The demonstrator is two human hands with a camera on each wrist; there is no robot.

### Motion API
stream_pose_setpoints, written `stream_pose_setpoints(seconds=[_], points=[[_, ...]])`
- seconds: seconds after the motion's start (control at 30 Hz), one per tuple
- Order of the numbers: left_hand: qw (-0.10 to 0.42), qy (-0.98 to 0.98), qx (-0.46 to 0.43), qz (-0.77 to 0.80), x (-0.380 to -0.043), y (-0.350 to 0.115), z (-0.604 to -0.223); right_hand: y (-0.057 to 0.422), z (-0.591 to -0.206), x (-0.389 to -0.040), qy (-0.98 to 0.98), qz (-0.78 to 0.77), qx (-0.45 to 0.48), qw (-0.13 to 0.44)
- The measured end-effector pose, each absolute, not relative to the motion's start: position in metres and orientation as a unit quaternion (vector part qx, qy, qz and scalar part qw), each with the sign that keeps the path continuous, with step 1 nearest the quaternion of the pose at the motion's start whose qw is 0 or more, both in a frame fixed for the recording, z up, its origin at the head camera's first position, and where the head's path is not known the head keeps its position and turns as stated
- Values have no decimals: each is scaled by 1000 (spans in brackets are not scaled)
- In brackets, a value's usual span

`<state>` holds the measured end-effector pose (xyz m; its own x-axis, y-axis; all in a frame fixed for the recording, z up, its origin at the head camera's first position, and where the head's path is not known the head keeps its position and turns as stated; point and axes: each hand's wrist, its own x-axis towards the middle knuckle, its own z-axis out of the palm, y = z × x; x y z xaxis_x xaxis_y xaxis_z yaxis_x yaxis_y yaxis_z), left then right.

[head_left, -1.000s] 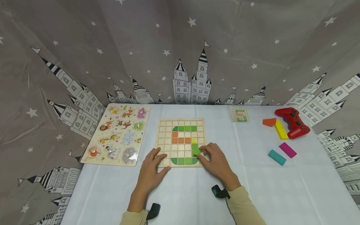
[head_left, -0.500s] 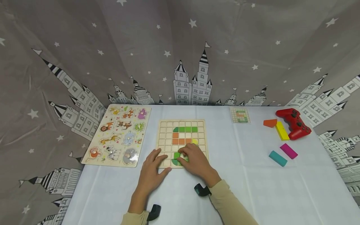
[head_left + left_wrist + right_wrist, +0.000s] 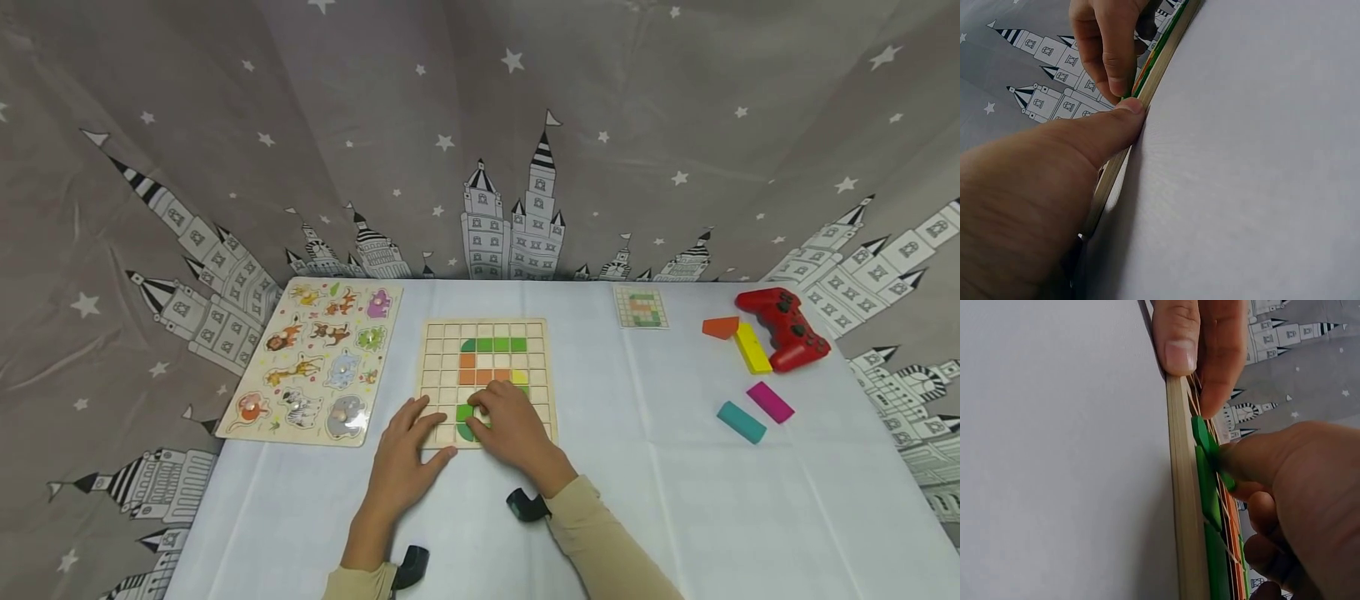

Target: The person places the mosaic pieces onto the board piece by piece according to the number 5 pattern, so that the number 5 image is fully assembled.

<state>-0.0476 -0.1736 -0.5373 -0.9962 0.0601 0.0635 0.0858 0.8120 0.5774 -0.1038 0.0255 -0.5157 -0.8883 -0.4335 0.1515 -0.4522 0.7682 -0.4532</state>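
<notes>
A wooden grid board (image 3: 438,354) lies on the white table. On it are a top row of green tiles (image 3: 501,344), several orange tiles (image 3: 468,377) and a yellow tile (image 3: 519,377). My right hand (image 3: 516,427) pinches a green tile (image 3: 1200,432) between thumb and fingers over the lower part of the board. In the right wrist view this tile sits tilted above other green tiles (image 3: 1209,487). At the board's lower left corner my left hand (image 3: 401,458) rests, its thumb (image 3: 1124,119) against the front edge. My right hand covers part of the pattern.
Left of the board lies an animal peg puzzle (image 3: 307,392). A small pattern card (image 3: 641,308) lies at the back right. Farther right are a red game controller (image 3: 783,329), orange (image 3: 720,327), yellow (image 3: 752,348), magenta (image 3: 770,402) and teal (image 3: 741,422) blocks.
My right hand has moved left from the right side of the pattern, carrying a green tile to the lower left part of it. My left hand has stayed in place.
</notes>
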Motion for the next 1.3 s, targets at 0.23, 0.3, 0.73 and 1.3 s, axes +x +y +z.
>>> stream_pose_setpoints(seconds=[0.23,0.3,0.73,1.3], points=[[18,-953,-36,-301,-47,-174,-538,22,-514,-103,-946,240,219,4],[19,-953,-37,-301,-47,-174,-537,21,-514,-104,-946,240,216,1],[27,-951,-43,-305,-49,-173,-539,37,-517,-95,-937,268,223,23],[24,-950,-39,-310,-49,-171,-542,139,-529,-91,-953,266,94,107]])
